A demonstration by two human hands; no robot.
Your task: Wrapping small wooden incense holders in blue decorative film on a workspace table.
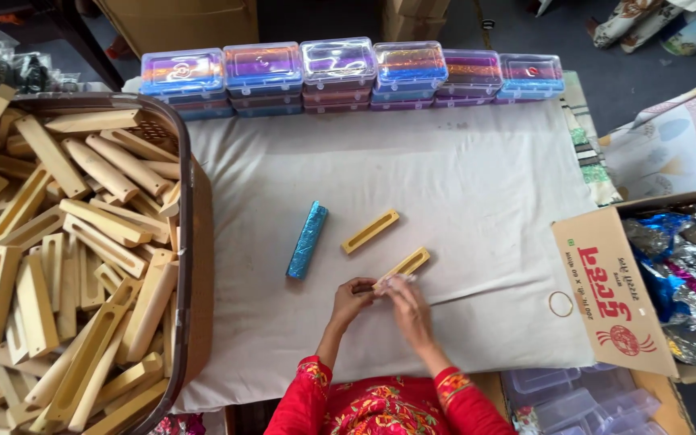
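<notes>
Our worktop [477, 185] is covered with a plain off-white cloth, slightly creased, above a dark floor.

Near its front edge, our left hand [350, 300] and right hand [409, 310] meet, both closed around the near end of a slotted wooden block [407, 264]. The left hand pinches the end from the left; the right hand's fingers curl over it from the right. The block is pale, rectangular and smooth, with a long groove cut into its top face, and it lies at a slant on the cloth. We wear red sleeves with a floral pattern.

Just beyond it lies a second slotted block [370, 231] of the same shape, apart from the hands. To its left rests a foil-wrapped block [307, 240], blue and glittery, also rectangular.

A thin ring [561, 304], possibly a rubber band, lies flat on the cloth to the right.

At the left stands a brown plastic basket [188, 242] heaped with many more pale wooden blocks. At the right, an open cardboard box [606, 282] holds crumpled shiny foil sheets [678, 282] in blue, silver and pink.

Along the far edge runs a row of clear-lidded plastic cases [340, 72], stacked and filled with iridescent foil.
</notes>
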